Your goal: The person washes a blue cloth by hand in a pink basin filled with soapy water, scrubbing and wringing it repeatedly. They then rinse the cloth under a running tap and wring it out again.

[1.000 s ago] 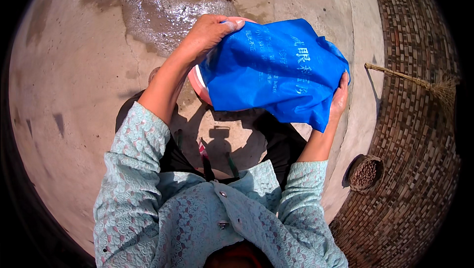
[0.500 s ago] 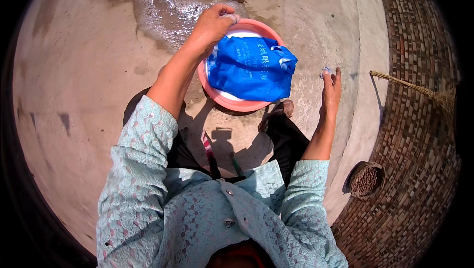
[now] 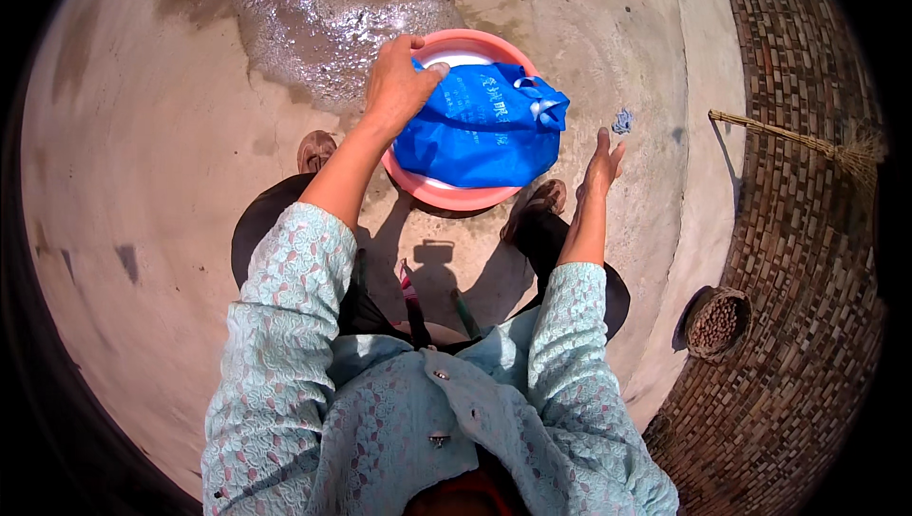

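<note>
While I can't tell whether the left hand [image 3: 397,85] grips the bag [image 3: 480,128] draped across the basin [image 3: 456,199] at twelve o'clock, the right hand [image 3: 598,169] hangs open at the basin's four o'clock; I judge one-sided pulling could tip the basin.

A cloth [image 3: 480,131] lay in a basin [image 3: 446,195] before the person [image 3: 389,421]; to the right lay a broom [image 3: 779,132], with a basket [image 3: 744,321] nearer.

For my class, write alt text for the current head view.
Blue printed cloth covers most of a pink basin. The left hand is at the basin's upper-left rim; the open right hand is beside a small bluish scrap. A straw broom is farther right.
</note>
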`<state>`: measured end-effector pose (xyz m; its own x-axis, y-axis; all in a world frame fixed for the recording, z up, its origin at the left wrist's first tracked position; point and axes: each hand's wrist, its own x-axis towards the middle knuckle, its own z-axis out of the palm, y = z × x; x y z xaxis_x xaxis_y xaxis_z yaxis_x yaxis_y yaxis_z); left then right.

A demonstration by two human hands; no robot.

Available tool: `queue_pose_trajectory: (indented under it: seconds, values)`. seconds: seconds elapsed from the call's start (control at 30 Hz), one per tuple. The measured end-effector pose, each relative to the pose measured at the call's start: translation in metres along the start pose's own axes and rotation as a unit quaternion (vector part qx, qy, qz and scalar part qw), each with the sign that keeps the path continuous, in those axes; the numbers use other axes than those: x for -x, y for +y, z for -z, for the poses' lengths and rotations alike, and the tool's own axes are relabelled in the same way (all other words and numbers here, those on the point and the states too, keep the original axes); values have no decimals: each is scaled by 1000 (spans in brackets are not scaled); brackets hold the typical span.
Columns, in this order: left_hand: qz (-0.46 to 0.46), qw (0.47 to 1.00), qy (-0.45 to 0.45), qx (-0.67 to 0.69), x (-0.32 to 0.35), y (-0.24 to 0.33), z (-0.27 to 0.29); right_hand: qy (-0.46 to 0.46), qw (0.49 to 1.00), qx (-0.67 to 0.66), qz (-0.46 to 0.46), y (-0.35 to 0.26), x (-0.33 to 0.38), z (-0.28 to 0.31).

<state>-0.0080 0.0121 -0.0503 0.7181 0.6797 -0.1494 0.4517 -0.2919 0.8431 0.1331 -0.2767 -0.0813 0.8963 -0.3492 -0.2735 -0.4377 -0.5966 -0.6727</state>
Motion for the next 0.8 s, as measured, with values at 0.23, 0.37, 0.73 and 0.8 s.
queue_pose_trajectory:
  seconds: [0.23,0.37,0.73,0.8]
  values:
    - [-17,957,-129,-258,6,-56,-72,-27,993,37,-105,80,-29,-71]
    - [-2,918,-217,-331,0,-76,-102,1,971,218,93,63,-17,-117]
    - [-20,900,-251,-355,2,-134,-160,-189,808,447,334,84,10,-196]
    - [-29,910,-243,-335,-2,-144,-164,-214,805,452,319,85,9,-202]
